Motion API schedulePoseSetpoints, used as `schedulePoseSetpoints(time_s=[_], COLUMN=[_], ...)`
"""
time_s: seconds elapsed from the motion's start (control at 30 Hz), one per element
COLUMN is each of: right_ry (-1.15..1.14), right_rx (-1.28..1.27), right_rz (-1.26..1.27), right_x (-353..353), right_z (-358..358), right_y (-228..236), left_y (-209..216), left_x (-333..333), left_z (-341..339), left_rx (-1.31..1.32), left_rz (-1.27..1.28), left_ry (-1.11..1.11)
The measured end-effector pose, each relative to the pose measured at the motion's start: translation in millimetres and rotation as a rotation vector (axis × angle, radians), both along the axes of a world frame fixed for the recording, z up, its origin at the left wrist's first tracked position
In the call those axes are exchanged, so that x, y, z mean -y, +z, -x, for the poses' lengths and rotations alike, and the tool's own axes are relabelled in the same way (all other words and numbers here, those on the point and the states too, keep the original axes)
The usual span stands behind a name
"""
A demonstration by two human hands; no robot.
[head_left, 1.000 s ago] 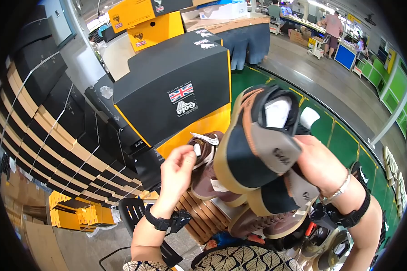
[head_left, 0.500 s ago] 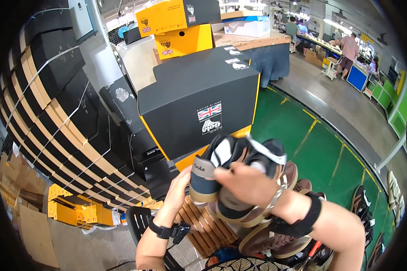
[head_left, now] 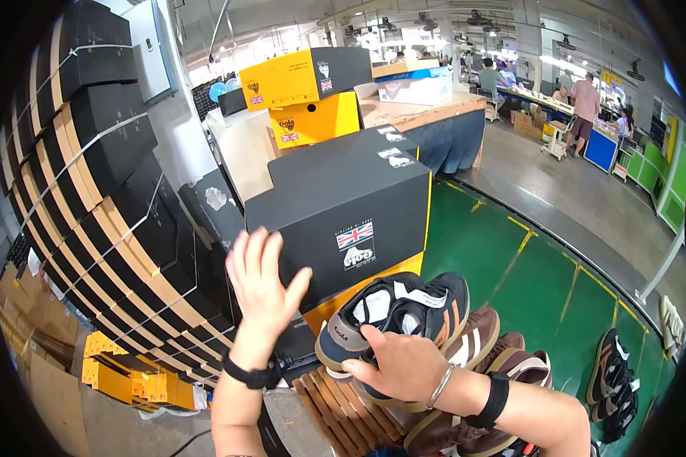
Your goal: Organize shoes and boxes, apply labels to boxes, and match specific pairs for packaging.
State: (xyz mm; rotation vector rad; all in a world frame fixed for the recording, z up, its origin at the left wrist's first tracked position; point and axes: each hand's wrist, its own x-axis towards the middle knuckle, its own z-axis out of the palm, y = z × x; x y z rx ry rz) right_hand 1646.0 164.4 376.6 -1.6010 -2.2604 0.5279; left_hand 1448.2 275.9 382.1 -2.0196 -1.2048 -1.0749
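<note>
The right hand still clasps the dark shoes at five o'clock from the black box; the left hand, earlier beside them, now spreads empty toward ten. A grey heel faces eight, the long axis apparently running to two.

Bare left hand: held raised, fingers parted, thumb spread, back shown.
Bare right hand: lowered, thumb and fingers clasped.
Bare right forearm: angled leftward.

R hand on navy shoes, L hand raised nr blk box.
</note>
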Motion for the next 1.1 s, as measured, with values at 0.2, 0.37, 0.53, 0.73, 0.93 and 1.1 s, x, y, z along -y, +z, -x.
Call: schedulePoseSetpoints(time_s=[0.2, 0.37, 0.53, 0.73, 0.93, 1.1], right_ry=[0.183, 0.216, -0.149, -0.534, -0.474, -0.372], right_rx=[-0.147, -0.296, -0.223, -0.4, -0.733, -1.198], right_rz=[-0.067, -0.269, -0.235, -0.065, 0.178, 0.135], right_x=[15.2, 21.8, -39.6, -151.8, -199.0, -204.5], right_z=[-14.2, -54.9, -100.1, -134.9, -106.4, -178.2], right_y=[17.8, 21.9, 38.7, 32.3, 24.5, 0.9], left_y=[27.5, -39.6, -58.3, -88.1, -111.5, -50.7], left_x=[-55.8, -72.8, -65.1, -65.6, -50.2, -33.3], left_z=[33.6, 31.9, 29.8, 34.4, 58.5, 30.8], left_rx=[0.45, 0.95, 1.025, 0.981, 0.831, 0.475], left_rz=[0.369, 0.609, 0.667, 0.601, 0.74, 0.343], left_ry=[0.016, -0.389, -0.545, -0.546, -0.319, -0.478])
